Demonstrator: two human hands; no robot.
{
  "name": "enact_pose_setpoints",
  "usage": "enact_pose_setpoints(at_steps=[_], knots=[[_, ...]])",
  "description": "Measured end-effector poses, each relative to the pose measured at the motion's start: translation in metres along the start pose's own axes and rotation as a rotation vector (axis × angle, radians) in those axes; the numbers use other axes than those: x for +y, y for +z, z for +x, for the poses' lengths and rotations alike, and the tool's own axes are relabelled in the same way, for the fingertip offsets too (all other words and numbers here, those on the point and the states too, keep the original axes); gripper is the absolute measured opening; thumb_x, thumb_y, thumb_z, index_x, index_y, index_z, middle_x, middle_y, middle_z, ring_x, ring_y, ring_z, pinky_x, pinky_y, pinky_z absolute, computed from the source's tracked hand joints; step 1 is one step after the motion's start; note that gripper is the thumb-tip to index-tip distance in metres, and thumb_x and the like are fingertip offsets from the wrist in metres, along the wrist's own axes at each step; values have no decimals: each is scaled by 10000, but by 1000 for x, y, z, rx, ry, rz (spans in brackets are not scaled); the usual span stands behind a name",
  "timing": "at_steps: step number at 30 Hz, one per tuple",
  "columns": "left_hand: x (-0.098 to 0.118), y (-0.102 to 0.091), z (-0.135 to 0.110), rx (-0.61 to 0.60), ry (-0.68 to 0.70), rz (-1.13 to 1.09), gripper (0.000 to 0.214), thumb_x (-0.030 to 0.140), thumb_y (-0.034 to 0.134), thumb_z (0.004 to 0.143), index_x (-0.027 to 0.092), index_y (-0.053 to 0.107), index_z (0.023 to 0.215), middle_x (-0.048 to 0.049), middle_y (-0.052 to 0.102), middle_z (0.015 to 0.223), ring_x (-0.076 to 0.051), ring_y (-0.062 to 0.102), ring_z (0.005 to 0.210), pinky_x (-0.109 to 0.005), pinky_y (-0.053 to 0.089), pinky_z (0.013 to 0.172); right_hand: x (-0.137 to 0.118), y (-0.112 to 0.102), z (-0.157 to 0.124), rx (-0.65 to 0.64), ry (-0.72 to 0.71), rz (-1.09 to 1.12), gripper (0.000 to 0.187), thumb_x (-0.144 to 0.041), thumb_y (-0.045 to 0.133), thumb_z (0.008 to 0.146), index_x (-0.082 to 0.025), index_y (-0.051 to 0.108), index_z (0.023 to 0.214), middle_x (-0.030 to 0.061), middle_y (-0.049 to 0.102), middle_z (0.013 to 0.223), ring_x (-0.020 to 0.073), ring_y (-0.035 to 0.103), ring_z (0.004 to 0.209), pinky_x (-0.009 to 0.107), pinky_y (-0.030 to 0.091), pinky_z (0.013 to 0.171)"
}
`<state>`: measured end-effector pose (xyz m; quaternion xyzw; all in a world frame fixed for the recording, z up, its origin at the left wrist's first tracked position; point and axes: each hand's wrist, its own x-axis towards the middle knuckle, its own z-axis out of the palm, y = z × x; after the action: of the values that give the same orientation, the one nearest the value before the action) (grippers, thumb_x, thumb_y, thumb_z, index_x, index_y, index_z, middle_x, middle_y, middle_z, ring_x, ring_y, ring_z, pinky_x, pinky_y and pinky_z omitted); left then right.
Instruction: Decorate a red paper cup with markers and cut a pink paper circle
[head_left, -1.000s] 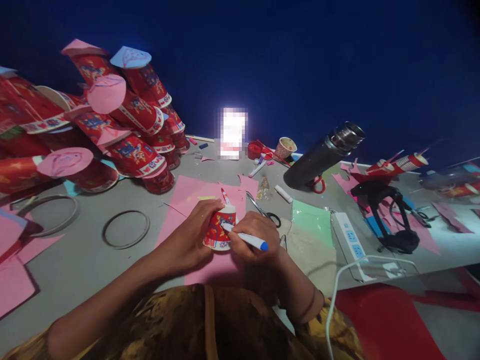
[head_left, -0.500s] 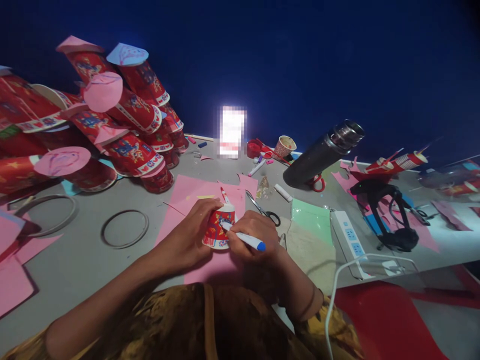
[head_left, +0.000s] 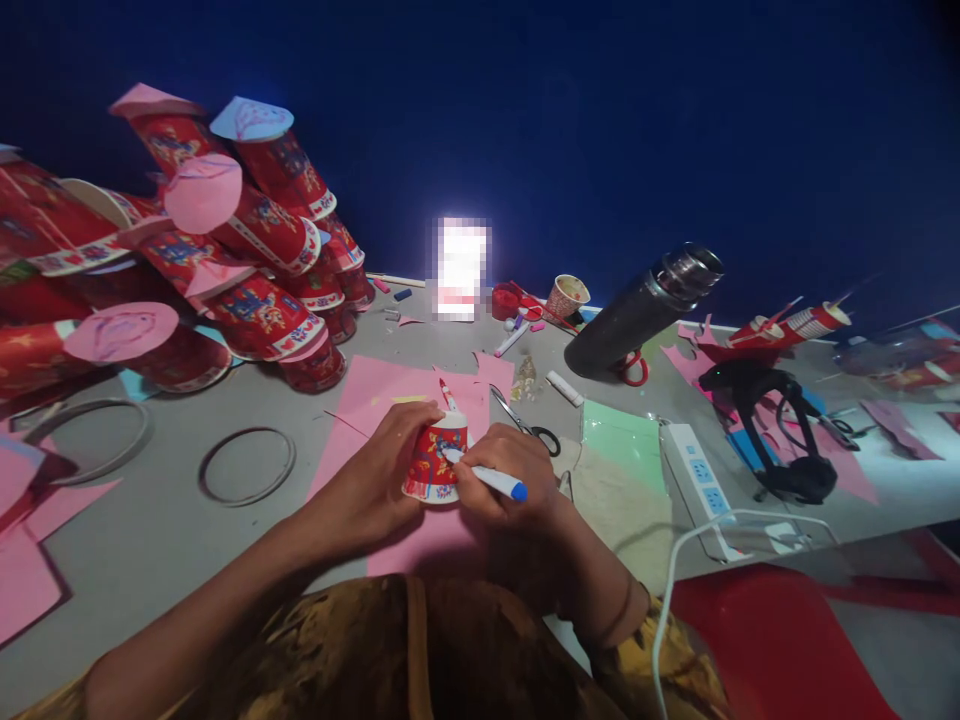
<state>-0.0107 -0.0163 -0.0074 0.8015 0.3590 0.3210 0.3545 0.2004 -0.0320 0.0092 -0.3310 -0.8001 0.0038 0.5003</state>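
My left hand (head_left: 394,455) is closed around the left side of a red paper cup (head_left: 433,462) with a coloured pattern and a white band at its rim. The cup is upside down over a pink sheet (head_left: 360,395). In my right hand (head_left: 510,468) is a white marker with a blue end (head_left: 491,481), its tip against the cup's front. Just behind the cup lies a red-and-white marker (head_left: 445,391). Scissors with black handles (head_left: 545,436) rest beyond my right hand.
Stacked red cups (head_left: 262,310) with paper pieces rise at the left, near a grey ring (head_left: 247,466). A dark flask (head_left: 637,315) leans at the back right. A power strip (head_left: 697,480), white cable (head_left: 664,600) and black headgear (head_left: 787,440) are on the right.
The view has shifted slightly. My left hand still holds the cup, and the marker in my right hand stays at its front with little visible movement.
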Motion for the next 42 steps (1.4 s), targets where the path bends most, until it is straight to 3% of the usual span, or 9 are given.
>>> enact_pose_setpoints(at_steps=[10,20,28,31,36,42], knots=[[-6,1,-4,17,-80,-100,754,180,715,827,328,416,1503,-100,501,1490,-316,548,1406,-533,528,1177,9,-14,1,151,82,10,142,-119,622,955,-257,617,925,-33,641,647,147,592,544,288,512,548],[1,-3,0,-10,22,-31,754,123,630,864,339,352,1531,-100,482,1494,-317,525,1423,-574,497,1213,3,-9,2,112,87,54,73,-161,646,993,-221,659,954,11,723,710,159,650,590,293,555,585],[3,2,-2,-9,44,13,798,33,595,802,316,354,1508,-110,493,1469,-313,521,1415,-581,496,1214,1,-5,3,41,-16,13,73,-154,628,1004,-213,659,973,10,740,733,163,660,608,302,544,596],[3,1,-2,-4,28,1,796,39,607,797,328,362,1497,-103,502,1461,-314,538,1400,-576,515,1197,4,-8,1,16,22,-11,95,-148,627,986,-225,642,932,-3,714,706,158,648,596,294,528,580],[4,-2,0,-7,28,-2,802,71,611,789,328,356,1506,-93,499,1465,-305,548,1394,-553,515,1200,7,-12,-1,78,79,2,124,-146,615,973,-246,619,901,-21,678,674,151,620,568,286,532,578],[7,-2,-1,-10,40,17,773,74,611,807,319,360,1496,-102,512,1455,-319,541,1394,-564,505,1199,5,-9,-3,50,111,27,92,-150,639,966,-234,641,929,-5,719,719,156,653,604,287,537,608]])
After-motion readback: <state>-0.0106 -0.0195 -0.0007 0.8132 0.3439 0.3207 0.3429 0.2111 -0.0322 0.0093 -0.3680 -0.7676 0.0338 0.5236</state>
